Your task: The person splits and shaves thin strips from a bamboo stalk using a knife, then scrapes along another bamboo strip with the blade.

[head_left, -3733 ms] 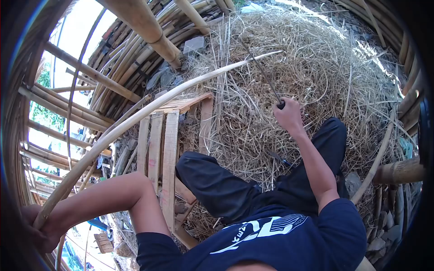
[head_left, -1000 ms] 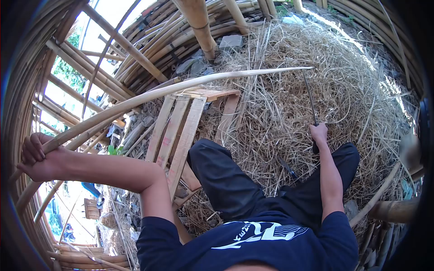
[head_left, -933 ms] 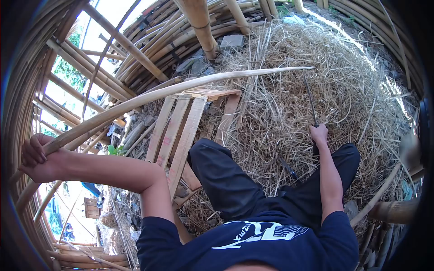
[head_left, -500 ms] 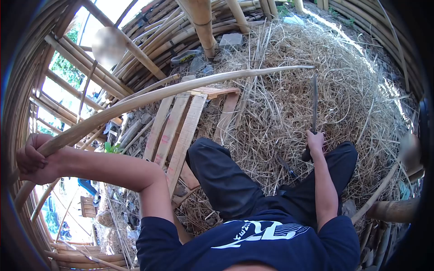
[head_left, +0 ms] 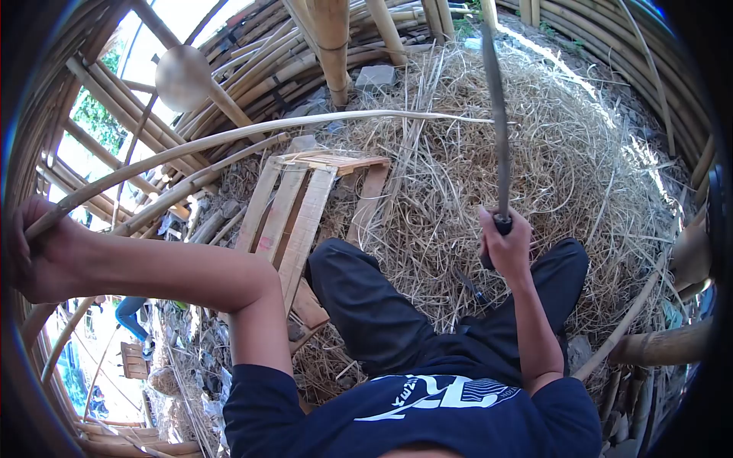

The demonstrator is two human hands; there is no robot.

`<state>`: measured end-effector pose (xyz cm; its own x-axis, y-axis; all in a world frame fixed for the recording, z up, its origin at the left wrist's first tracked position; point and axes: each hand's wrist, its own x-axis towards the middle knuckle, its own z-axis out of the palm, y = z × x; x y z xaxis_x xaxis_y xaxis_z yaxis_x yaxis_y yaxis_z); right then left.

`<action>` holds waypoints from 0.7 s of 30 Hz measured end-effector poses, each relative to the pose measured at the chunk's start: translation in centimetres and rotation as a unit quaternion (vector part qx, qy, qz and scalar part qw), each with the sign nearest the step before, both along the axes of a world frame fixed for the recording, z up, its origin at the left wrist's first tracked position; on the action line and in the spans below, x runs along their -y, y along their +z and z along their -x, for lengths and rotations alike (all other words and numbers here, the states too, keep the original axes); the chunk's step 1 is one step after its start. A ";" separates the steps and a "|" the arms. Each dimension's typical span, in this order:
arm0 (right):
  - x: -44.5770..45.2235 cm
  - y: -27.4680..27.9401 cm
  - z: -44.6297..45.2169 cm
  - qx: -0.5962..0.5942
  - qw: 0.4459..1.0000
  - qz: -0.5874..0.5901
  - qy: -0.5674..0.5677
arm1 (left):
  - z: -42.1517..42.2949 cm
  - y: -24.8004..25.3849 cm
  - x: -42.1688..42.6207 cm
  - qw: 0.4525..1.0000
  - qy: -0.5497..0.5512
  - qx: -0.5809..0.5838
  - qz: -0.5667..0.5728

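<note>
At the left edge, my left hand (head_left: 50, 256) is closed around the thick end of a long, curved bamboo strip (head_left: 229, 136). The strip arches across in front of me and thins towards its far tip, which ends beside the blade. My right hand (head_left: 510, 248) is wrapped round the dark handle of a machete (head_left: 499, 114), held above my right thigh with its long blade pointing away from me. Whether blade and strip touch, I cannot tell. A small dark tool (head_left: 471, 288) lies on the shavings between my legs.
Pale bamboo shavings (head_left: 565, 175) cover the ground ahead. A slatted wooden crate (head_left: 305, 217) stands by my left knee. A bamboo post (head_left: 334, 53) rises beyond it near a grey block (head_left: 376, 77). Bamboo poles (head_left: 660, 347) lie at right and are stacked behind. Part of another person (head_left: 131, 317) shows at lower left.
My right hand has risen with the machete, and its blade now reaches past the strip's tip. My left hand has shifted slightly left and up, and the strip's tip has moved left.
</note>
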<state>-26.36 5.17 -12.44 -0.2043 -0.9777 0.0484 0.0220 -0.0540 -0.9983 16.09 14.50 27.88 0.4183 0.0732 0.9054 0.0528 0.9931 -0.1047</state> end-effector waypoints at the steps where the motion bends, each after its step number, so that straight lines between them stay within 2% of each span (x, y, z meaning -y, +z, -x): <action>1: 0.0 0.5 -0.4 -0.050 0.998 0.037 0.013 | 0.0 -0.2 -0.1 0.999 0.013 -0.040 -0.011; 2: 0.0 1.2 -1.0 -0.099 0.992 0.074 0.026 | 0.2 -1.0 0.1 0.996 0.020 0.085 -0.008; 3: -0.2 2.4 -1.6 -0.100 0.992 0.074 0.026 | 0.5 -1.5 0.2 0.977 0.027 0.209 -0.005; 4: -0.6 4.1 -2.2 -0.148 0.982 0.108 0.045 | 2.9 -2.0 0.7 0.978 0.026 0.209 -0.005; 6: -1.1 7.1 -3.2 -0.194 0.969 0.140 0.062 | 9.7 -3.0 2.5 0.998 0.048 0.010 0.032; 7: -1.1 8.5 -3.7 -0.200 0.966 0.137 0.093 | 10.0 -2.9 2.9 0.993 0.039 0.103 0.030; 9: -0.7 10.7 -3.8 -0.209 0.961 0.135 0.124 | 10.9 -2.9 2.9 0.985 0.052 0.163 0.023; 12: -0.2 14.2 -3.3 -0.188 0.961 0.137 0.147 | 12.3 -3.5 3.4 0.984 0.060 0.169 0.013; 14: -0.3 17.2 -2.5 -0.113 0.973 0.126 0.158 | 12.9 -4.2 3.6 0.984 0.058 0.168 0.012; 15: -0.1 18.1 -2.2 -0.120 0.972 0.131 0.152 | 13.1 -4.3 3.7 0.985 0.055 0.165 0.015; 17: 0.1 19.7 -1.5 -0.205 0.929 0.269 0.150 | 13.4 -4.7 4.0 0.985 0.050 0.163 0.018; 21: -0.6 22.3 -0.9 -0.240 0.914 0.297 0.137 | 13.8 -5.7 4.3 0.987 0.046 0.155 0.019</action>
